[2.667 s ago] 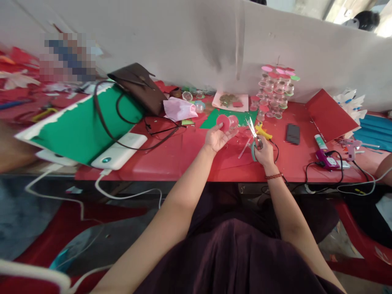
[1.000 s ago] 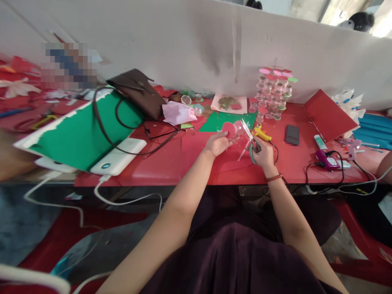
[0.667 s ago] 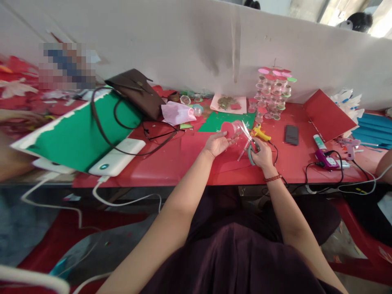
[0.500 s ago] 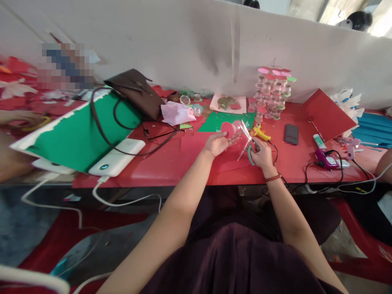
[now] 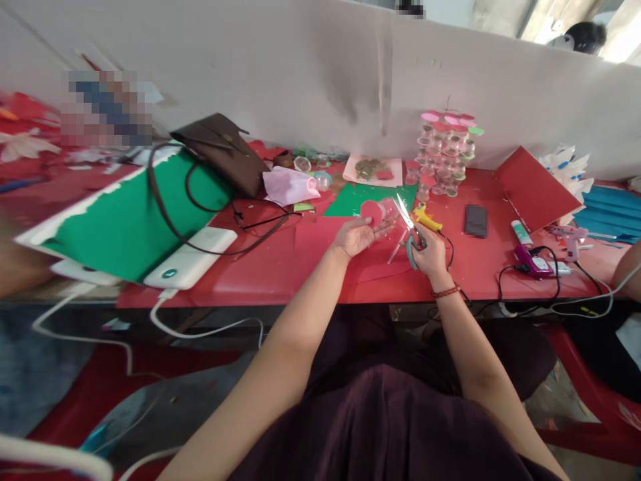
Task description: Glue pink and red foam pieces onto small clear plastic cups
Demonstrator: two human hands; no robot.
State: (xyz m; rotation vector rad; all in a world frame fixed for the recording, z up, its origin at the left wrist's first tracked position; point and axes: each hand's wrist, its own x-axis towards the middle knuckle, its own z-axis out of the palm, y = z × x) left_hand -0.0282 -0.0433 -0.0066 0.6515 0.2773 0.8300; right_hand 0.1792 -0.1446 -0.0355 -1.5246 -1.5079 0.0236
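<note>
A small clear plastic cup with a red paper disc on its end (image 5: 371,213) lies on its side in my left hand (image 5: 356,236), whose fingers are curled under it. My right hand (image 5: 431,248) grips a pair of scissors (image 5: 408,221) by the grey-green handles. Their blades point up and left, just right of the cup, and do not visibly touch it. Below the hands a thin clear stick (image 5: 397,246) lies on the red table covering. Behind the scissors sits a yellow glue gun (image 5: 426,218).
A stack of clear cups with coloured discs (image 5: 447,155) stands against the wall. A phone (image 5: 475,221), a purple power adapter (image 5: 534,262) and a pink glue gun (image 5: 574,242) lie right. Left are a brown bag (image 5: 225,150), a white power bank (image 5: 193,257) and a green board (image 5: 125,210).
The scissor blades have moved slightly right, away from the cup, and stand a little more upright. My left hand and the cup stay almost in place. At far left, another person's hand has moved away.
</note>
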